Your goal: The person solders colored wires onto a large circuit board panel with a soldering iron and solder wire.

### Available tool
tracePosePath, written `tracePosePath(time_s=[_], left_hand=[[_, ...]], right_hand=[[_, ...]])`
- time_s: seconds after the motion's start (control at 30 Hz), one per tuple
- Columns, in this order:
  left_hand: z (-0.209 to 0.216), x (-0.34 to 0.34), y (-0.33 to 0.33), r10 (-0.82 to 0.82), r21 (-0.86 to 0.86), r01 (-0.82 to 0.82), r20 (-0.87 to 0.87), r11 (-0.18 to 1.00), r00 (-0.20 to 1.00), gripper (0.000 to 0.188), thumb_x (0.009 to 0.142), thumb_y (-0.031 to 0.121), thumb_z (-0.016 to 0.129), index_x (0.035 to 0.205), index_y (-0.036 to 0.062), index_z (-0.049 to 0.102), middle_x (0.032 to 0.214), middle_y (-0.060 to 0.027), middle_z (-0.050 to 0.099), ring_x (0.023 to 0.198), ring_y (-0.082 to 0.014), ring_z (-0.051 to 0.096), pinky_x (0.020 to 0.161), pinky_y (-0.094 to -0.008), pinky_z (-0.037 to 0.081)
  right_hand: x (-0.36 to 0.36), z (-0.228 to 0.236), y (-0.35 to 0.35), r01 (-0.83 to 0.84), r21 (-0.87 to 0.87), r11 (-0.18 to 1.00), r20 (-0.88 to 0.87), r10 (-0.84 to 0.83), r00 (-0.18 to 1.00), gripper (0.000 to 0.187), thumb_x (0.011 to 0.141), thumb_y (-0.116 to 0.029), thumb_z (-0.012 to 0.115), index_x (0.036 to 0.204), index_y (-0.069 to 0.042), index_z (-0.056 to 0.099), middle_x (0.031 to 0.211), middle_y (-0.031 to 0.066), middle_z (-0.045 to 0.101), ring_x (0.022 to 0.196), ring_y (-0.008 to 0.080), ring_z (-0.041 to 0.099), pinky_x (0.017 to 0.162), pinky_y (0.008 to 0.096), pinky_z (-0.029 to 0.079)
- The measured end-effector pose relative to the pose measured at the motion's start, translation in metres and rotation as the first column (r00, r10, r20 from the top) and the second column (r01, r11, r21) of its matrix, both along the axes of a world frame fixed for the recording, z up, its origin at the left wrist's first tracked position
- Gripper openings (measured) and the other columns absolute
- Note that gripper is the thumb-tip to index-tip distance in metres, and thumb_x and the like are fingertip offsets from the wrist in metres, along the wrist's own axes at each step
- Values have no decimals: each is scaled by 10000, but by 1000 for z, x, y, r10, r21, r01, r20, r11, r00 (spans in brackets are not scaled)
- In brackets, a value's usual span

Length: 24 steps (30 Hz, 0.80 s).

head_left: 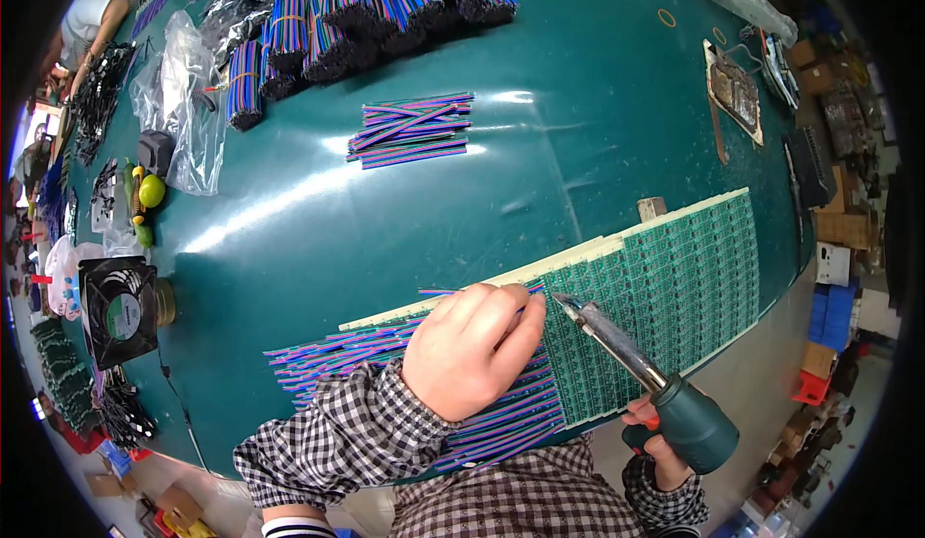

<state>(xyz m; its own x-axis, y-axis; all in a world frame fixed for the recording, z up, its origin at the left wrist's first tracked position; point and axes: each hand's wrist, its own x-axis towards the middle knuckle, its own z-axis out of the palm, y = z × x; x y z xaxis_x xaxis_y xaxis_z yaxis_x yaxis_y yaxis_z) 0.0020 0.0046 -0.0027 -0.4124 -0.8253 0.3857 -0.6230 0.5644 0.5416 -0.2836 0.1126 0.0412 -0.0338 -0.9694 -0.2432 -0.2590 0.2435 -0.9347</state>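
Note:
A panel of small green circuit boards (665, 297) lies slanted in front of me. Along its left part run many multicoloured ribbon wires (328, 369), stretching to the left under my forearm. My left hand (470, 350) is pinched at the panel's upper left portion, with a wire's end by its fingertips; the fingers cover most of the grip. Gripped in my right hand (665, 456) is a soldering iron (696, 424) with a dark green handle. Its tip points up-left and is close to my left fingertips, at the wire ends; whether it touches cannot be made out.
Loose ribbon wires (414, 133) lie mid-table, with tied wire bundles (352, 8) behind. A black fan (118, 312) stands left, near yellow-green tools (146, 191) and plastic bags (188, 104). A soldered metal plate (734, 90) sits far right. Another person (92, 27) works far left.

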Motion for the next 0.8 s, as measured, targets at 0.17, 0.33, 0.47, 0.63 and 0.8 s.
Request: tracePosePath(time_s=[0.17,0.33,0.47,0.63,0.8], left_hand=[[0,0,0,-2,11,2,-8,1000,1000,370,762,68,695,1119,-23,724,1026,-107,643,859,-239,647,695,-343,536],[1,0,0,1,17,-1,-5,1000,1000,370,760,69,697,1118,-23,727,1028,-109,647,870,-241,651,700,-345,537],[2,0,0,2,18,-2,-4,1000,1000,369,756,66,698,1112,-24,729,1028,-110,647,874,-242,654,702,-347,539],[2,0,0,-1,25,2,-5,1000,1000,365,753,62,700,1105,-29,730,1026,-111,647,873,-243,653,700,-345,539],[1,-1,-1,-3,21,3,-8,1000,1000,364,751,61,701,1102,-31,729,1019,-111,648,865,-242,651,697,-343,538]], right_hand=[[11,4,-7,18,-21,1000,-33,-19,999,510,790,-309,858,1116,57,715,917,112,773,846,229,739,818,359,564],[13,4,-9,13,-12,1000,-29,-14,999,507,786,-304,855,1117,53,714,904,96,771,848,233,737,830,355,559],[11,3,-8,3,-37,999,-63,-5,998,501,776,-278,857,1127,49,710,889,91,768,843,233,736,828,353,553],[11,1,-6,9,-43,999,-70,-12,997,509,767,-259,863,1132,57,701,884,92,767,829,224,734,814,344,551],[11,0,-6,23,-38,999,-32,-24,999,515,748,-219,875,1130,75,690,879,95,764,796,203,728,781,325,550]])
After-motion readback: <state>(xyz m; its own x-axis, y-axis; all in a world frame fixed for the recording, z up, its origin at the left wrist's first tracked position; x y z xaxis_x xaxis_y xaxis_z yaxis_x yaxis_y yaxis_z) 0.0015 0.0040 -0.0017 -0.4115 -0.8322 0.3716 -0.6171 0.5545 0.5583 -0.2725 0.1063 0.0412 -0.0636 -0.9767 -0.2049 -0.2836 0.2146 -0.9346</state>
